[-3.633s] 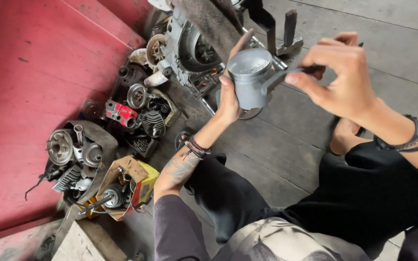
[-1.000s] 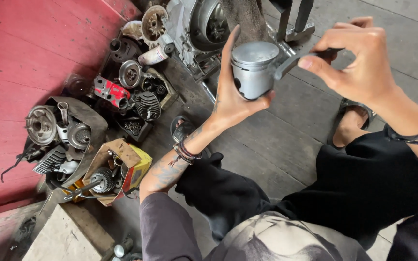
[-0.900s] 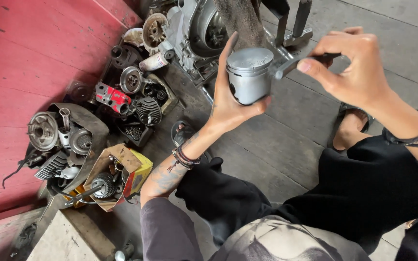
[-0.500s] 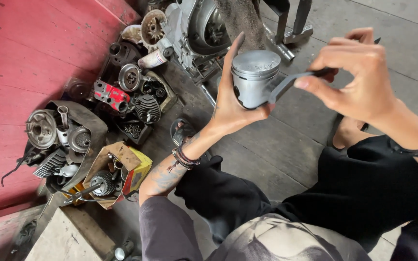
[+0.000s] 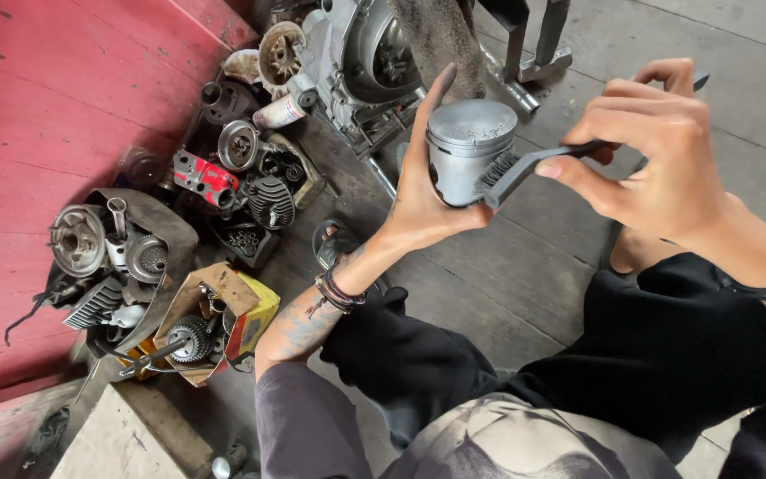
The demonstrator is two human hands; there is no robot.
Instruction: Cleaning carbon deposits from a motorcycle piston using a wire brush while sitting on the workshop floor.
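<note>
Two hands meet at upper centre: the left hand [image 5: 423,191] cups a grey metal piston [image 5: 465,146] upright, while the right hand [image 5: 658,151] pinches a wire brush [image 5: 525,168] against its side.

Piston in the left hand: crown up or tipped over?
Roughly upright. The piston shows its flat crown on top, skirt in the left hand; the brush touches its side.
</note>
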